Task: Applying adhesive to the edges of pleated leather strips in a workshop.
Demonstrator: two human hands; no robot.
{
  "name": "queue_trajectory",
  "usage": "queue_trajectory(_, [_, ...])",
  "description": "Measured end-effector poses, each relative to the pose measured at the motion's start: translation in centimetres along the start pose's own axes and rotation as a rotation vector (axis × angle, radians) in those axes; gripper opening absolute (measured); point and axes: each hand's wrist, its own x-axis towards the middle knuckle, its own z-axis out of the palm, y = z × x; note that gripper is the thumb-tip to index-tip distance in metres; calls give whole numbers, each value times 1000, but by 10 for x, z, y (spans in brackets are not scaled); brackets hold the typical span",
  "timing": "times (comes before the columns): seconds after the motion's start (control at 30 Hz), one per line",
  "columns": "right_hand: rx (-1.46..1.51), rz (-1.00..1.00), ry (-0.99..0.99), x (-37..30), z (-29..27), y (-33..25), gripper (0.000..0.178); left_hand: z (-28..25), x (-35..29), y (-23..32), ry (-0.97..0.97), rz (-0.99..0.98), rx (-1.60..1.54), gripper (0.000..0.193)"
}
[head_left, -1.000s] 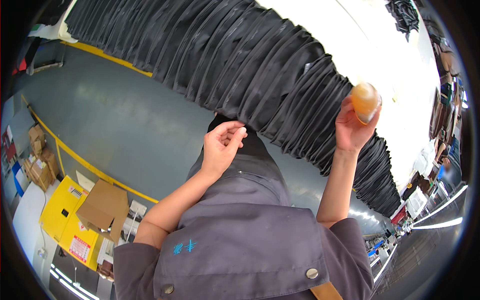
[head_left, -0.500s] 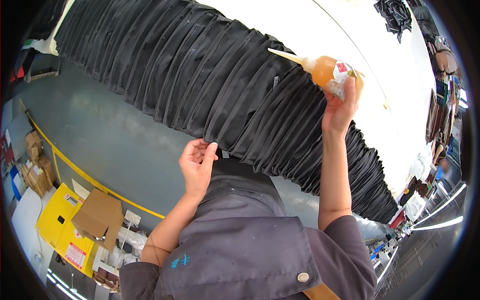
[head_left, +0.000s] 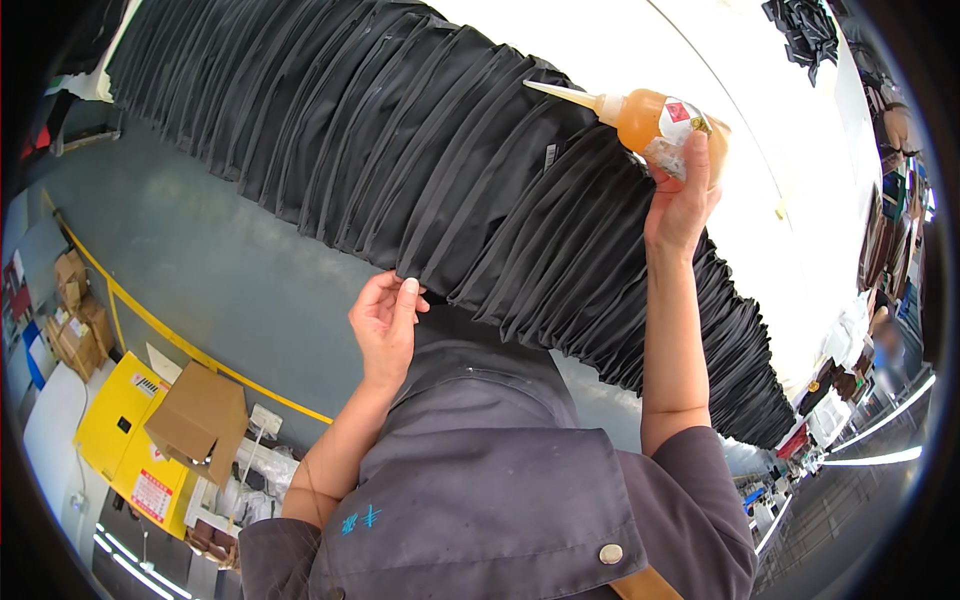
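Observation:
My right hand (head_left: 680, 205) is raised and grips an orange squeeze bottle (head_left: 650, 118) with a long pale nozzle that points left, lying over a long row of overlapped dark grey fabric pieces (head_left: 420, 170). My left hand (head_left: 385, 320) pinches the lower edge of one fabric piece near the middle of the row. The row hangs over the front edge of a white table (head_left: 700, 60). My grey work jacket (head_left: 500, 500) fills the lower centre.
A grey floor with a yellow line (head_left: 170, 335) runs at the left. A yellow cabinet (head_left: 115, 430) with a cardboard box (head_left: 200, 420) on it stands at lower left. More cardboard boxes (head_left: 75, 320) sit at the far left. Dark fabric (head_left: 805, 30) lies at the table's far end.
My right hand has tipped the bottle so its nozzle points left over the fabric. My left hand has dropped from mid-air to the fabric edge and taken hold of it.

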Motion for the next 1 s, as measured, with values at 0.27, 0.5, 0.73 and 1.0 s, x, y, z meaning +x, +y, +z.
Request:
queue_trajectory(0.27, [-43, 41, -73, -8, -2, 5, 45, 2, -1, -1, 23, -7, -25, 9])
queue_trajectory(0.5, [-32, 84, -100, -18, 2, 7, 45, 6, -1, -2, 43, -38, -34, 9])
queue_trajectory(0.73, [-19, 27, -74, -24, 4, 7, 42, 1, 0, -7, 41, -28, -84, 10])
queue_trajectory(1.0, [18, -67, -16, -15, 4, 6, 42, 2, -1, -6, 55, -27, -81, 11])
